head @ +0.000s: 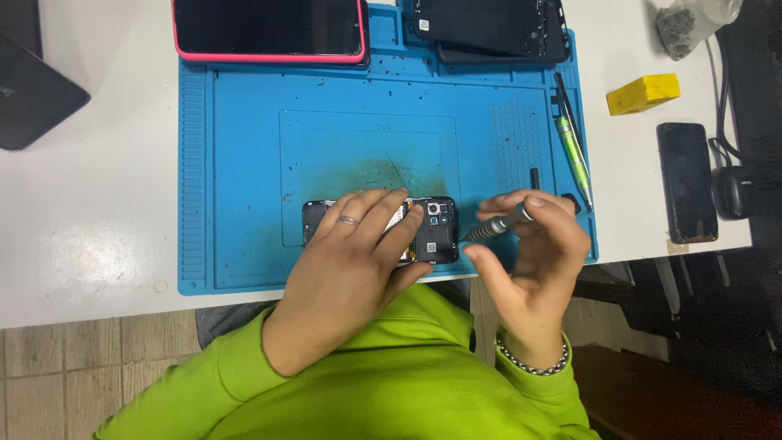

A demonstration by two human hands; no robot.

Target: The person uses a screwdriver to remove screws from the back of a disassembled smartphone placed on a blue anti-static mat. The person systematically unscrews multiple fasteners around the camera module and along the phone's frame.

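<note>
An opened black phone [436, 231] lies face down on the blue repair mat [244, 163], its camera module and inner parts showing. My left hand [354, 261] presses flat on it, fingers spread, a ring on one finger. My right hand [533, 253] holds a slim grey screwdriver [498, 225] between thumb and fingers, its tip pointing left at the phone's right edge. Both sleeves are bright green, and a bead bracelet sits on my right wrist.
A pink-cased phone [269, 33] and stacked black phones [489, 28] rest at the mat's far edge. A green-handled tool [573, 151] lies on the mat's right side. A yellow block [643, 93], a dark phone [687, 181] and a black tablet [32, 90] sit on the white table.
</note>
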